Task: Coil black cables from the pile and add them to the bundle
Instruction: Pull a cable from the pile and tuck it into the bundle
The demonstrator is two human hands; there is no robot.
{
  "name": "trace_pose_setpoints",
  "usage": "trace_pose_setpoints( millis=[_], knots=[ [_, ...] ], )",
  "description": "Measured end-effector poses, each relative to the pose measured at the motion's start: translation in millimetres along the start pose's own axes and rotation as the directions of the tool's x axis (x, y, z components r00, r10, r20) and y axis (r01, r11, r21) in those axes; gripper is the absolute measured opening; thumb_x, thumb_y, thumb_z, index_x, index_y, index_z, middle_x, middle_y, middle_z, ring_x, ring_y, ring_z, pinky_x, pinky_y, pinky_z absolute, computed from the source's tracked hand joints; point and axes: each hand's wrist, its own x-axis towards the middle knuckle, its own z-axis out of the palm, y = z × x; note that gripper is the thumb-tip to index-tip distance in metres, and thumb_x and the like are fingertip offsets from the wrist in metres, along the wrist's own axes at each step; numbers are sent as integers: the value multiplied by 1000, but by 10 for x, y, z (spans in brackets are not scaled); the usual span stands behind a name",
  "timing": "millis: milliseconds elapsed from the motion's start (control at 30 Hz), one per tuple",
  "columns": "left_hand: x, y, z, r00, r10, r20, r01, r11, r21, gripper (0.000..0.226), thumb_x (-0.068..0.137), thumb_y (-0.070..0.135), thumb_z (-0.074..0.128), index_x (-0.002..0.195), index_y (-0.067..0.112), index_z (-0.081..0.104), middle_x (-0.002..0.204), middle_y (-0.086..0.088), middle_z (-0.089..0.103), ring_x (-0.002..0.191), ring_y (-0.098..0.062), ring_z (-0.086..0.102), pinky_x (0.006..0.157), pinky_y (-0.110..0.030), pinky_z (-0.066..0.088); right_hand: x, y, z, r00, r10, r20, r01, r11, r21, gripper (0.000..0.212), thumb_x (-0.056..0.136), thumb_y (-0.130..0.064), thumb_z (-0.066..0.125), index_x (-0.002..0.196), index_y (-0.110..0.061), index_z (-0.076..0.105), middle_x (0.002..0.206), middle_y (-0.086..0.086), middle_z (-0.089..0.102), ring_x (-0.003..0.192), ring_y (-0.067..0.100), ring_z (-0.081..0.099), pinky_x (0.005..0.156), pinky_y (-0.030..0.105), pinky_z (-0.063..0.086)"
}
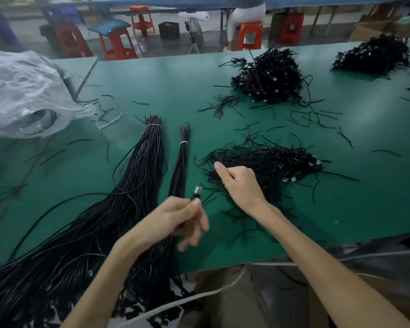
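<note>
Green table (pixel 152 79): three piles (pixel 265 162), two bundles (pixel 137 185)

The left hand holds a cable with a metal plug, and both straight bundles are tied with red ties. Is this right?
Only the colour is wrong: the head view shows white ties on both bundles. The left hand does hold that cable.

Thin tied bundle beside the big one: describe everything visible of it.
The thin bundle is a slim sheaf of black, rubbery-looking cables, cinched near its far end by a white tie, tips splaying beyond it. It lies flat on the green table, just right of the big bundle; the left hand hides its near part.
</note>
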Motion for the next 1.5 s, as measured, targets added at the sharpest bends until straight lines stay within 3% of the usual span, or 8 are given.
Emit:
trace_pose_setpoints(
  millis=[133, 367, 533, 700, 867, 1000, 1267, 1500],
  knots=[
    [186, -160, 227, 953, -2, -302, 60, 981, 184, 34, 107, 34, 40, 125, 24, 66, 117, 12, 75, 111, -1, 68, 104, -36, 53, 15, -283, 60, 998, -64, -16, 65, 994, 84, 66, 107, -44, 49, 51, -17, 28, 45, -6, 26, 45, 11, 24, 49, 26, 25],
    [378, -93, 244, 874, -105, -474, -273, 702, -658, 55, 108, 48, 30, 143, 14, 54, 146, 0, 60, 137, -12, 54, 114, -34, 43, -245, -488, 305, 983, -157, 96, 139, 975, 173, 65, 109, -44, 42, 57, -9, 57, 43, -7, 43, 41, 12, 39, 50, 34, 38],
    [265, 97, 17, 885, -106, -453, -428, 199, -882, 25, 107, 23, 47, 96, 17, 69, 68, 13, 56, 52, -2, 49, 57, -18, 42, -358, -303, 394, 973, -171, 156, 178, 983, -32, 66, 105, -56, 36, 52, -18, 33, 45, -4, 33, 40, 15, 30, 48, 22, 21],
    [-36, 126, -159, 954, 79, -289, -284, 548, -787, 39, 110, 34, 45, 76, 20, 58, 49, 11, 38, 41, -6, 25, 50, -26, 21, -120, -106, 118, 992, -67, -106, 60, 996, -69, 64, 109, -41, 43, 49, -22, 29, 43, -9, 26, 37, 13, 25, 42, 21, 20],
    [9, 87, -62, 992, 7, -128, -8, 1000, -6, 48, 109, 40, 41, 90, 7, 69, 71, -8, 70, 55, -23, 63, 53, -30, 40, 28, -310, 45, 972, -136, -190, 120, 988, -93, 65, 110, -34, 45, 48, -25, 26, 39, -10, 21, 37, 16, 29, 42, 24, 23],
    [138, 27, 134, 982, 28, -184, -1, 990, 141, 36, 104, 31, 40, 112, 20, 73, 101, 12, 79, 98, -6, 72, 82, -20, 52, -74, -500, 193, 977, -121, -176, 129, 991, 34, 65, 108, -43, 43, 49, -19, 29, 40, -10, 27, 38, 14, 30, 43, 26, 26],
    [238, -83, 229, 932, 26, -363, -276, 700, -659, 61, 108, 42, 27, 146, 0, 48, 146, -15, 58, 136, -23, 55, 103, -26, 49, -357, -579, 275, 996, -65, -55, 79, 946, 315, 52, 108, -41, 48, 75, -11, 74, 54, -8, 63, 51, 9, 58, 53, 30, 48],
    [267, 141, 177, 913, -128, -387, -344, 270, -899, 42, 107, 36, 45, 108, 9, 76, 100, 4, 75, 98, -12, 73, 99, -31, 51, -590, -505, 417, 985, -149, 89, 142, 986, 82, 53, 109, -46, 38, 60, -25, 42, 48, -4, 42, 41, 12, 36, 47, 32, 29]
  ],
)
